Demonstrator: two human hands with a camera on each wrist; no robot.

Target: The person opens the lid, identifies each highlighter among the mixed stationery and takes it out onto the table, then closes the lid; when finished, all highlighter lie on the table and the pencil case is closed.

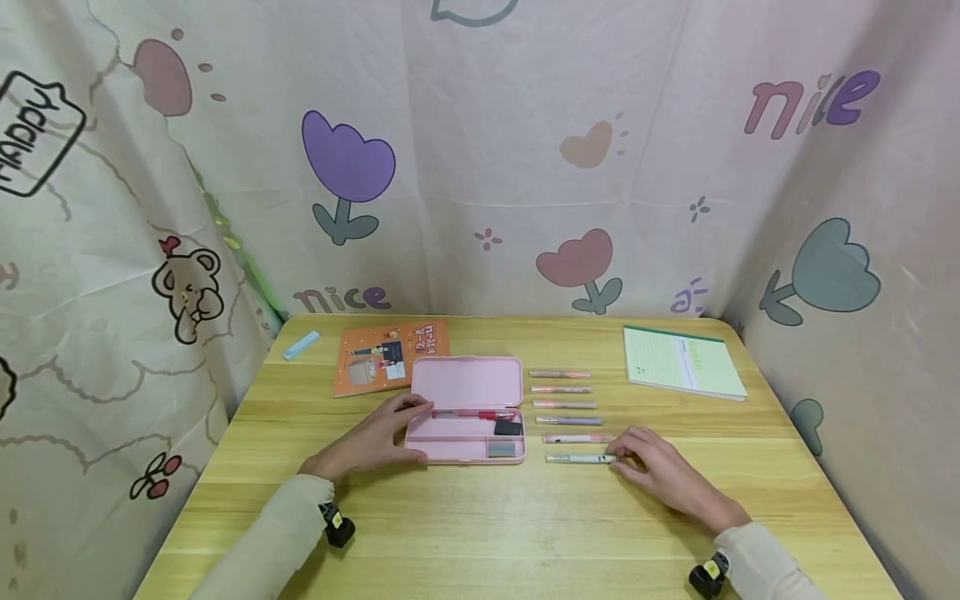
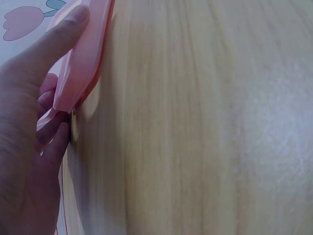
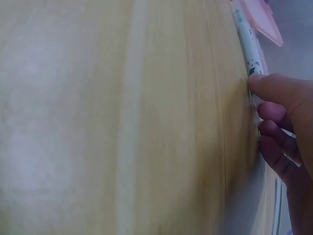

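A pink pencil case (image 1: 467,452) lies with its lid raised at the back. In its tray are a red pen (image 1: 480,414), a black eraser (image 1: 507,427) and a grey block (image 1: 501,449). My left hand (image 1: 386,433) grips the left end of the case, thumb at the front and fingers behind, as the left wrist view confirms. To the right of the case several pens form a column. The nearest, a white pen (image 1: 577,458), has its right end pinched by my right hand (image 1: 660,471). A pink and white pen (image 1: 573,438) lies just behind it.
An orange book (image 1: 360,367) lies behind the case, partly covered by its lid. A light blue strip (image 1: 302,345) is at the back left. A pale green notepad (image 1: 678,367) sits at the back right. Patterned cloth (image 1: 480,167) hangs behind the wooden table (image 1: 480,533).
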